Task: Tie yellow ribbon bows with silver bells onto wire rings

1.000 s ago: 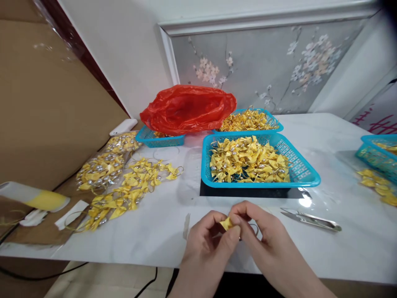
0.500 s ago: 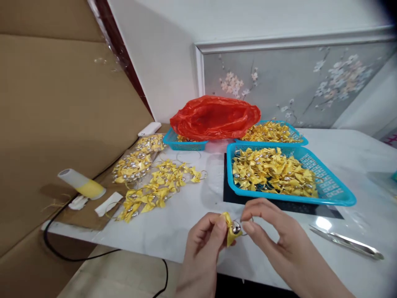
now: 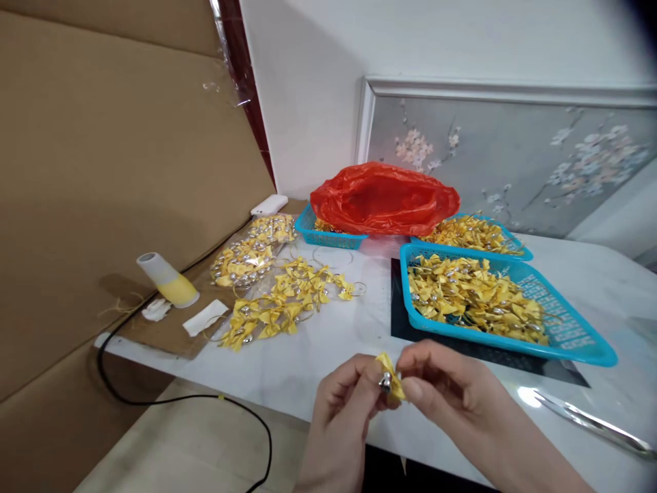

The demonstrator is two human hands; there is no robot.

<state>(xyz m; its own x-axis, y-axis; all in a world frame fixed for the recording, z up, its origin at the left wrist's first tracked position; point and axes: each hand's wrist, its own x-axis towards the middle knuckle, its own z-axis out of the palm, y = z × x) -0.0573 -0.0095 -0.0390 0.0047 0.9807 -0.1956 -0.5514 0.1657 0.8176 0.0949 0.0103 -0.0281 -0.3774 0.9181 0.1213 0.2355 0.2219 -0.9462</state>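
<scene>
My left hand point(image 3: 345, 398) pinches a yellow ribbon bow point(image 3: 395, 385) with a small silver bell point(image 3: 384, 382) on it, above the front of the table. From the other side, my right hand point(image 3: 447, 383) is closed, thumb and forefinger pressed at the bow's right edge. Its fingertips hide most of what they grip there, and the cord loop is out of sight. Just beyond my right hand stands a blue basket point(image 3: 575, 335) heaped with yellow bows and bells point(image 3: 477, 294). More bows with bells point(image 3: 277, 311) lie loose on the table to the left.
Steel tweezers point(image 3: 595, 421) lie at the right. A red plastic bag point(image 3: 382, 202) covers part of a small blue basket point(image 3: 328, 238); another filled basket point(image 3: 518, 250) stands behind. Bagged bows point(image 3: 246, 257), a yellow-white cylinder point(image 3: 169, 281) and a black cable point(image 3: 154, 400) are at left.
The bow has turned in my hands, so the bell now faces left. My right fingers have moved from the cord loop in to the bow's edge. The view has swung left.
</scene>
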